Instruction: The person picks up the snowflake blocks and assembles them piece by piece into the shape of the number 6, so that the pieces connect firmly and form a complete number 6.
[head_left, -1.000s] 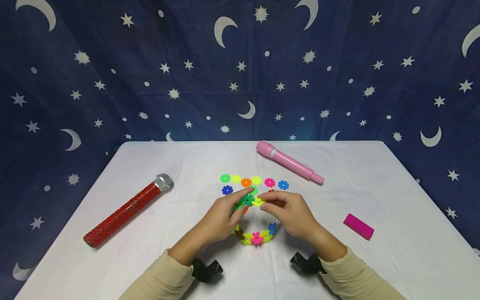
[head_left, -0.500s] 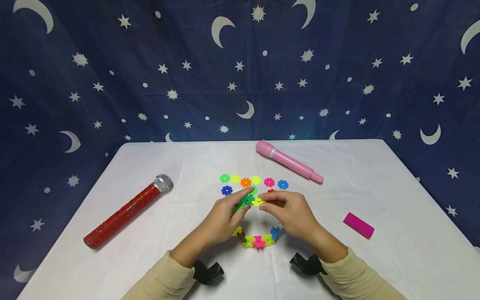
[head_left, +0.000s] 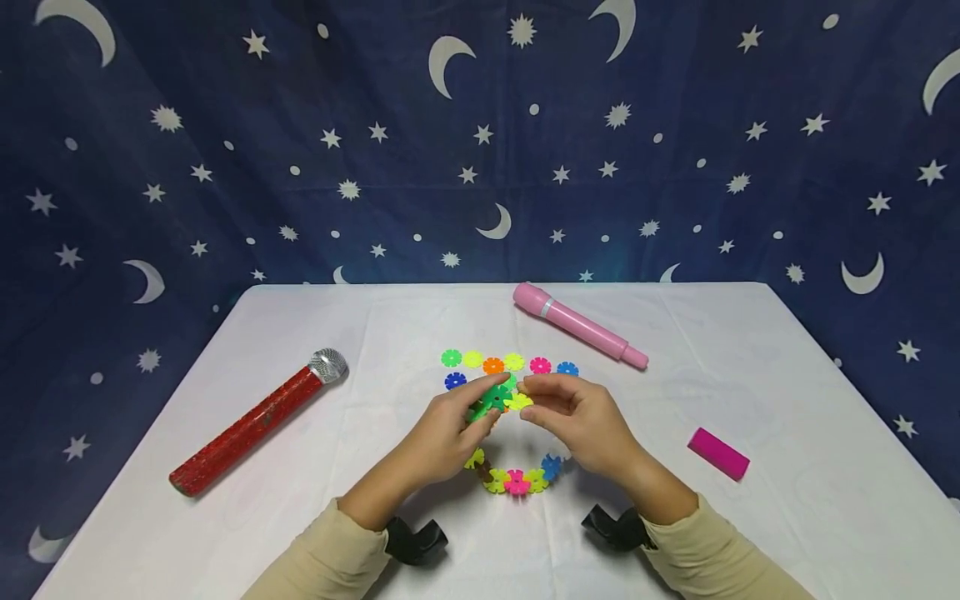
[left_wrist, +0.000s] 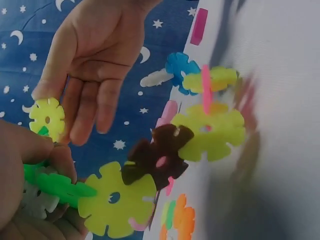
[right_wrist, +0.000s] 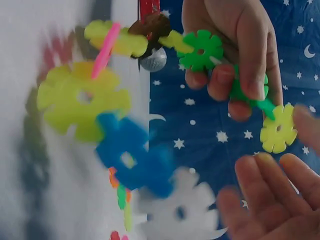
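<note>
A chain of notched plastic flower discs hangs in a loop between the hands, its pink disc [head_left: 517, 482] lowest in the head view. The left hand [head_left: 442, 437] pinches the green discs [right_wrist: 201, 51] at one end. Beyond them, a yellow disc [head_left: 518, 402] is joined on as the end piece. The right hand [head_left: 588, 421] is beside this yellow disc, its thumb at the disc's edge and its fingers loosely extended in the wrist views. A brown disc [left_wrist: 157, 156] and a blue disc [right_wrist: 132, 152] belong to the chain. A white disc [right_wrist: 180, 212] follows the blue one.
Loose discs [head_left: 492, 365] lie in rows behind the hands, partly covered by them. A red microphone [head_left: 255, 425] lies at left, a pink microphone-shaped stick [head_left: 577, 323] at the back. A magenta block [head_left: 717, 454] rests at right on the white-covered table [head_left: 810, 517].
The right forefinger has lifted slightly, widening the gap between finger and thumb around the yellow disc. The left hand keeps its grip in nearly the same place.
</note>
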